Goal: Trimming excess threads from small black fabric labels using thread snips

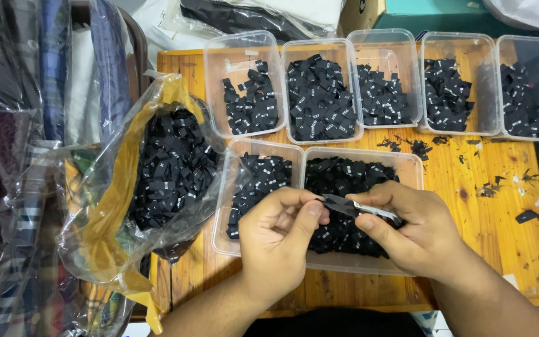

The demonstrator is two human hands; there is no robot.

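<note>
Two hands meet over the near right tub [407, 163] on the tabletop [506, 231]. The left hand [276, 240] pinches a small black label [335, 203] between thumb and fingers; the right hand [416, 234] grips what looks like a small pair of snips [375, 211], though the blades are hard to make out. The label sits just above that tub's heap of labels. With fingertips so close to the cutting edge, a nick seems possible if the pinch slips. A dropped label could fall into the tub and be lost among the others. Left of the tub, the open plastic bag [157, 168] sags over the tabletop's edge and might spill.
</note>
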